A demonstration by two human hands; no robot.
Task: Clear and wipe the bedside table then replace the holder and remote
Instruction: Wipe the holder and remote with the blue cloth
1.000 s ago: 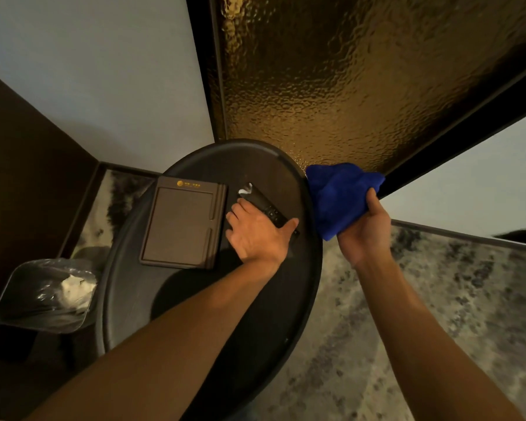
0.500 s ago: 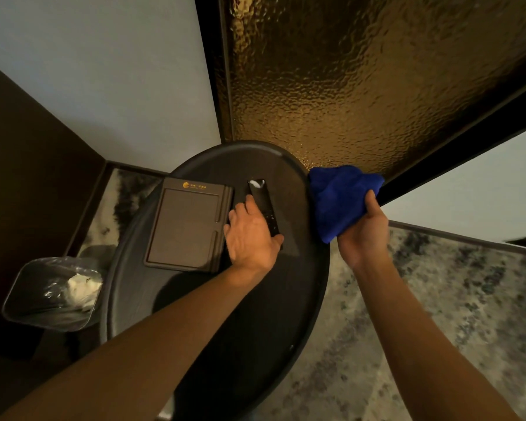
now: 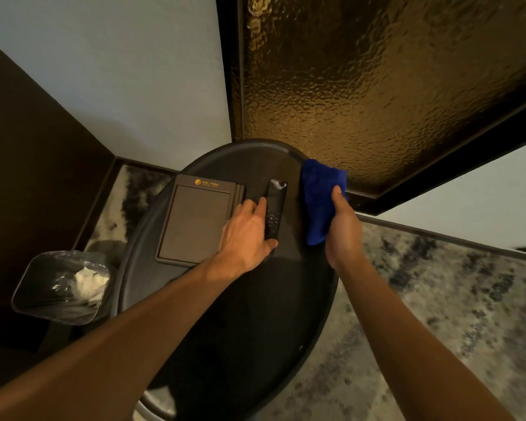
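Round dark bench [image 3: 240, 329]: flat brown rectangular holder [image 3: 196, 220] sits far-left. Slim black remote [image 3: 274, 212], angled a second ago, now lies parallel just right of holder; replacement looks nearly done. Left hand [image 3: 248, 235] loosely open, fingers on remote. Right hand [image 3: 342, 232] clenches bunched blue cloth [image 3: 319, 199].

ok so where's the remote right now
The remote lies on the round table, between the brown holder and the blue cloth, under the left hand.

Left hand [image 3: 249, 235] lies flat, fingers spread, apparently pressing down; right hand [image 3: 342, 229] is fisted, forearms extended.
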